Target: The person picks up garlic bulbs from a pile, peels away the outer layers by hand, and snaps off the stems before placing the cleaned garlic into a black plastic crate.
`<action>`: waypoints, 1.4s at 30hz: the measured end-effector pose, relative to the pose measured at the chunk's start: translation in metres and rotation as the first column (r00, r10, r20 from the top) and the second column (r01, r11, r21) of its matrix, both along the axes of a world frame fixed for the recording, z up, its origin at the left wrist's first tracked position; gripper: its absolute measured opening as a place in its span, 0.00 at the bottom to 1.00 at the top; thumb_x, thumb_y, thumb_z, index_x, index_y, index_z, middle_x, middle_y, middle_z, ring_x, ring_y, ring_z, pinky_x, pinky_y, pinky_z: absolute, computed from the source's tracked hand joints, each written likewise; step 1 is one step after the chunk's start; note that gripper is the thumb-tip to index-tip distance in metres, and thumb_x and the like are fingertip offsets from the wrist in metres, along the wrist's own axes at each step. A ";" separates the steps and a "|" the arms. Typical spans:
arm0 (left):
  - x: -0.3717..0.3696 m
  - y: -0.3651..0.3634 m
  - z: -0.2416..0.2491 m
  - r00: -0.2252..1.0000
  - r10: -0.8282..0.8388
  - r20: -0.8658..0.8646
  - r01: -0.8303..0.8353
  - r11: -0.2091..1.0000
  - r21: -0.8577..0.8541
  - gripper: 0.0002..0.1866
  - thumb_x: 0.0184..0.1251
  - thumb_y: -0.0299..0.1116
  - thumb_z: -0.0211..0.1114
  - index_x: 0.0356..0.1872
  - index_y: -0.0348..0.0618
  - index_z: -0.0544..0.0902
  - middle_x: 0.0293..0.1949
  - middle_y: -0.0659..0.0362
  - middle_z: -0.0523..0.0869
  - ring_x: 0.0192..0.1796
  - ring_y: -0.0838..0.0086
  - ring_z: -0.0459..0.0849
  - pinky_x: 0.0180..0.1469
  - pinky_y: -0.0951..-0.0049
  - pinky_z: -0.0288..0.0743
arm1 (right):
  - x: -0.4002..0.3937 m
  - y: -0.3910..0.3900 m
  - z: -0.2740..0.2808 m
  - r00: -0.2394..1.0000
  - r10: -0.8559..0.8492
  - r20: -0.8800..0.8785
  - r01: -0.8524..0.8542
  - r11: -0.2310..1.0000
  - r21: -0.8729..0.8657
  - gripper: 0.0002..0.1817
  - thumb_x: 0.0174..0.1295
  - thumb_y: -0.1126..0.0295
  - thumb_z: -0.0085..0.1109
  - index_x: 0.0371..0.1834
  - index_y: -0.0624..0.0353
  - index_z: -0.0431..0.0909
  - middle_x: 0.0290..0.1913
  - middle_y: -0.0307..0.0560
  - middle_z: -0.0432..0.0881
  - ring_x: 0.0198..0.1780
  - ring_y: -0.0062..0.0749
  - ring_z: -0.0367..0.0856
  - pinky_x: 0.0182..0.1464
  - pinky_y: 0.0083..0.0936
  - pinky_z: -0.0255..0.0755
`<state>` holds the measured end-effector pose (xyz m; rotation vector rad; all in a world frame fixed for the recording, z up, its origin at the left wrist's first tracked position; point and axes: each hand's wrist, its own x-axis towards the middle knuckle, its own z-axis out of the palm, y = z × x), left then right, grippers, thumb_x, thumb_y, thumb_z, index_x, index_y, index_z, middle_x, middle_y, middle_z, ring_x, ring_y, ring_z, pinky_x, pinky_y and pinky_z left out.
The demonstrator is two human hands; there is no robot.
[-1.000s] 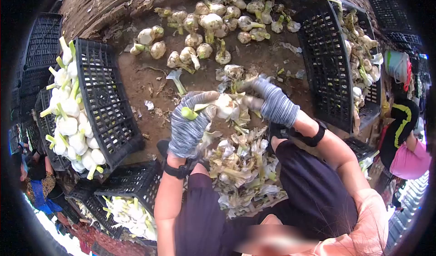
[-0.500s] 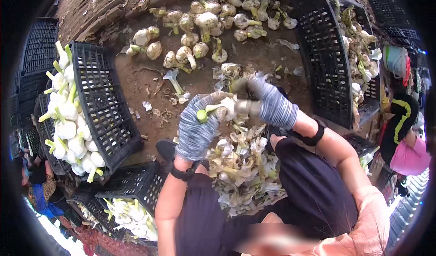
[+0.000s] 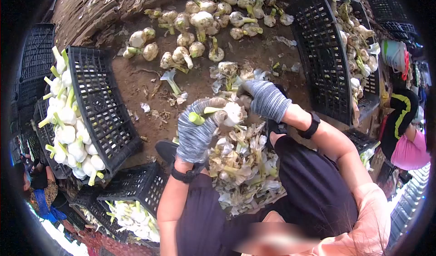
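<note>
Left hand (image 3: 196, 131), grey-gloved, is wrapped round the green stem (image 3: 196, 118) of a garlic bulb (image 3: 235, 114), whose white end points to 3 o'clock. My right hand (image 3: 269, 101) has its fingers bent together beside the bulb; whether they touch it I can't tell. Loose skins (image 3: 240, 165) heap at 6 o'clock. Bare soil (image 3: 127, 72) leaves room at 10, edged by a black crate (image 3: 102, 106) at 9; soil-stained bulbs (image 3: 201, 20) lie at 12, a second crate (image 3: 320, 58) stands at 2.

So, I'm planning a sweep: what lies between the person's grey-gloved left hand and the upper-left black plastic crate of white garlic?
In the head view, brown ground scattered with pale husk scraps lies between the left hand and the crate.
</note>
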<state>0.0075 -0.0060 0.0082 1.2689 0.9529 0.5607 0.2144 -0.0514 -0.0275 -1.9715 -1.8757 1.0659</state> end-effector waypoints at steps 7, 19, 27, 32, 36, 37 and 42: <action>0.000 0.004 0.004 0.997 0.051 -0.066 -0.059 0.990 -0.132 0.14 0.57 0.26 0.66 0.45 0.35 0.80 0.39 0.59 0.84 0.41 0.78 0.80 0.46 0.77 0.73 | -0.010 -0.005 0.043 0.871 -0.179 -0.457 0.212 0.977 0.020 0.16 0.56 0.66 0.56 0.47 0.59 0.74 0.36 0.55 0.78 0.40 0.49 0.78 0.42 0.37 0.72; -0.010 0.001 0.001 0.933 0.219 0.285 -0.058 0.875 -0.481 0.11 0.53 0.26 0.68 0.39 0.39 0.81 0.35 0.60 0.83 0.39 0.75 0.81 0.39 0.76 0.75 | 0.006 -0.008 -0.003 0.964 0.049 -0.263 -0.031 0.997 0.073 0.09 0.50 0.70 0.58 0.35 0.58 0.78 0.33 0.52 0.80 0.36 0.46 0.79 0.40 0.35 0.73; -0.020 -0.014 -0.048 0.995 0.098 0.023 -0.094 0.988 -0.120 0.15 0.64 0.35 0.60 0.51 0.44 0.75 0.42 0.59 0.82 0.41 0.73 0.82 0.39 0.76 0.79 | 0.010 0.000 0.032 0.733 0.019 -0.680 -0.187 0.967 -0.175 0.14 0.58 0.63 0.58 0.46 0.54 0.78 0.44 0.50 0.80 0.48 0.34 0.78 0.54 0.28 0.69; -0.017 -0.001 -0.025 0.914 0.336 0.227 -0.085 0.706 -0.703 0.22 0.60 0.15 0.55 0.56 0.41 0.70 0.46 0.62 0.80 0.45 0.79 0.79 0.47 0.76 0.79 | -0.012 0.008 0.018 0.932 -0.133 -0.338 0.112 0.991 -0.079 0.18 0.59 0.59 0.57 0.45 0.62 0.74 0.35 0.53 0.79 0.40 0.33 0.78 0.45 0.32 0.73; -0.022 -0.001 -0.030 0.782 0.587 0.209 -0.060 0.406 -0.912 0.14 0.67 0.28 0.54 0.53 0.43 0.73 0.46 0.59 0.80 0.46 0.74 0.81 0.48 0.73 0.80 | -0.039 0.019 0.019 0.804 -0.386 -0.452 0.330 0.922 -0.200 0.20 0.57 0.56 0.59 0.37 0.65 0.72 0.30 0.54 0.77 0.35 0.37 0.77 0.39 0.32 0.71; -0.019 -0.001 -0.025 0.781 0.588 0.211 -0.060 0.406 -0.912 0.14 0.67 0.28 0.54 0.53 0.43 0.73 0.46 0.59 0.80 0.46 0.74 0.81 0.48 0.73 0.80 | -0.042 0.021 0.015 0.888 -0.318 -0.333 0.323 0.945 -0.040 0.21 0.57 0.56 0.60 0.37 0.66 0.72 0.29 0.54 0.77 0.34 0.37 0.76 0.39 0.33 0.70; -0.012 -0.003 -0.018 0.727 0.677 0.115 -0.092 0.261 -0.961 0.10 0.68 0.33 0.54 0.45 0.43 0.76 0.40 0.57 0.82 0.43 0.68 0.82 0.43 0.67 0.81 | -0.045 0.017 -0.004 0.743 -0.381 -0.550 0.372 0.919 -0.134 0.20 0.55 0.59 0.62 0.37 0.66 0.71 0.33 0.53 0.76 0.35 0.34 0.74 0.40 0.30 0.70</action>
